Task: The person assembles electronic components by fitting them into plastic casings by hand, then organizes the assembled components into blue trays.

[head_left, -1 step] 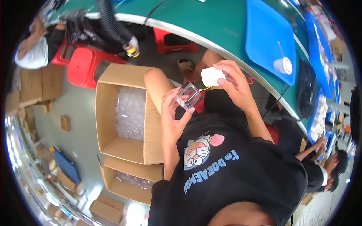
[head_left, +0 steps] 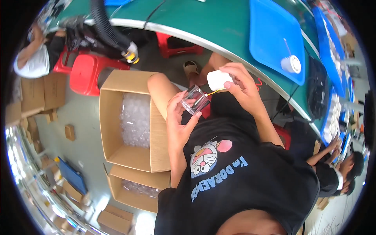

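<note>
Over my lap, my left hand (head_left: 181, 121) grips a clear, cup-like plastic piece (head_left: 198, 100) between thumb and fingers, tilted with one side facing up. Just to its right, my right hand (head_left: 243, 84) pinches a white, short cylindrical part (head_left: 218, 80). A thin yellow wire (head_left: 213, 92) runs from the white part toward the rim of the clear piece. The two parts are apart, joined only by that wire as far as I can see. What lies inside the white part is hidden.
Left of my knee stands an open cardboard box (head_left: 159, 129) holding clear plastic pieces, a second box (head_left: 135, 196) below it. A blue tray (head_left: 270, 35) with a white part (head_left: 291, 64) lies on the green table (head_left: 211, 23). A black hose (head_left: 105, 23) hangs near a red stool (head_left: 84, 74).
My view has shifted slightly, so the table, tray and hose sit a little differently. Both hands keep their holds, with hardly any movement between them.
</note>
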A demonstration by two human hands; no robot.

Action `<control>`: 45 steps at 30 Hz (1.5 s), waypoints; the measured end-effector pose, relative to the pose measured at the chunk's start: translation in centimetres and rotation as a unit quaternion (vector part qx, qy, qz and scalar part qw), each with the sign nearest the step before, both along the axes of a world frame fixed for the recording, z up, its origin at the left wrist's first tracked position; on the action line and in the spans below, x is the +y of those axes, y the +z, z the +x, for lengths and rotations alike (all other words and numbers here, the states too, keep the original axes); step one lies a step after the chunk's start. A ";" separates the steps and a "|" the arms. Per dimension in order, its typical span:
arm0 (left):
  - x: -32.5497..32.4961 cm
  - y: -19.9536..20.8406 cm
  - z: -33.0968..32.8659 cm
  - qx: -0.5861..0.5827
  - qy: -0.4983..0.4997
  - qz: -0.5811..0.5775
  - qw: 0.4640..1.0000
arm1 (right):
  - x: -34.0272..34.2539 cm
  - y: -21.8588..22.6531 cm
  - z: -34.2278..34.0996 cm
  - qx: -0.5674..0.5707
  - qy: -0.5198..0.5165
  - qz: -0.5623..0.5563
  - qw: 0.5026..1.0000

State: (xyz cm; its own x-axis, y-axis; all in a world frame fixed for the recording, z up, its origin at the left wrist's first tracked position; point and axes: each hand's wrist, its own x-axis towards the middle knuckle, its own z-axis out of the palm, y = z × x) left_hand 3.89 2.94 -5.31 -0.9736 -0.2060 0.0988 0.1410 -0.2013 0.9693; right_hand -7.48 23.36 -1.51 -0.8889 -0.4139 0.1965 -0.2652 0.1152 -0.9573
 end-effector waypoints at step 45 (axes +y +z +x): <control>5.4 -7.6 2.0 -0.208 -0.161 -0.202 0.943 | 5.6 -12.9 5.5 -0.076 0.050 0.063 0.994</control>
